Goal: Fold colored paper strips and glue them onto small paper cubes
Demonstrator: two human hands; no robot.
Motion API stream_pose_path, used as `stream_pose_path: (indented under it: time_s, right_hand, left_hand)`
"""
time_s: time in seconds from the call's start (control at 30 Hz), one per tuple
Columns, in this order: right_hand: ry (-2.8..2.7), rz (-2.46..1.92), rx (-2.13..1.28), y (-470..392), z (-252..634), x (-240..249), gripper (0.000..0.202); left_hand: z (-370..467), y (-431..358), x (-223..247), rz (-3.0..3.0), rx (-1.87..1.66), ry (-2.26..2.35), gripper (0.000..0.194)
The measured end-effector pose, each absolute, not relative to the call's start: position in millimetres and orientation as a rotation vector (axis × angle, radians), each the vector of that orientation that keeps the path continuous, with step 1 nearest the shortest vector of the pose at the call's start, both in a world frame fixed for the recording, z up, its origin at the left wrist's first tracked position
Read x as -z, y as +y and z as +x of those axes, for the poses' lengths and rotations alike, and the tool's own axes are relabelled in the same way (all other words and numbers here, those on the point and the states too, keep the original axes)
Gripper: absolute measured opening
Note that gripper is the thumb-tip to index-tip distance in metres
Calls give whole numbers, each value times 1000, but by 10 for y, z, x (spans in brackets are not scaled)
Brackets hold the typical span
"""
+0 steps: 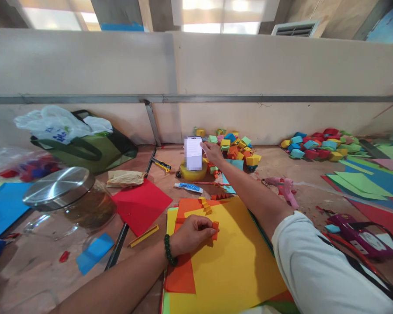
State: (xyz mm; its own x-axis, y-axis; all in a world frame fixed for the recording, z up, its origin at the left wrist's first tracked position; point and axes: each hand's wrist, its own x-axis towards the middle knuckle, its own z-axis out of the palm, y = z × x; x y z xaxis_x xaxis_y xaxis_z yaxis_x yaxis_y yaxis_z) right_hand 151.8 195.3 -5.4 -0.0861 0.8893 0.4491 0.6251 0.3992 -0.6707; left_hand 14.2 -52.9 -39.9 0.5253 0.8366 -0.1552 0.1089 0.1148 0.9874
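Note:
My left hand (pixel 194 234), with a dark green bead bracelet at the wrist, pinches a small folded orange paper strip (pixel 215 231) above a large yellow sheet (pixel 236 266). My right hand (pixel 212 152) reaches forward, its fingers at the right edge of an upright phone (pixel 194 153) with a lit screen. The phone leans on a round yellow object (pixel 194 172). Small folded yellow strips (pixel 205 205) and a red zigzag strip (pixel 220 196) lie near the top of the sheets. Orange paper (pixel 180 274) shows at the stack's left.
Folded paper cubes (pixel 237 148) are heaped behind my right arm, with another pile (pixel 321 144) farther right. A pink glue gun (pixel 284 189) lies right. Leftward are a glass jar (pixel 88 205), a red sheet (pixel 142 205), a green bag (pixel 101 150) and a cutter (pixel 161 165).

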Motion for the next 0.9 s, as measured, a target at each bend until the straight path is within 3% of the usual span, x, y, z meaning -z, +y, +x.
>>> stream_pose_path:
  time_s: [0.9]
  right_hand:
    - [-1843,-1444,-322,1848,1476,-75,46]
  left_hand:
    - [134,-531,422,1342,-664,880,41]
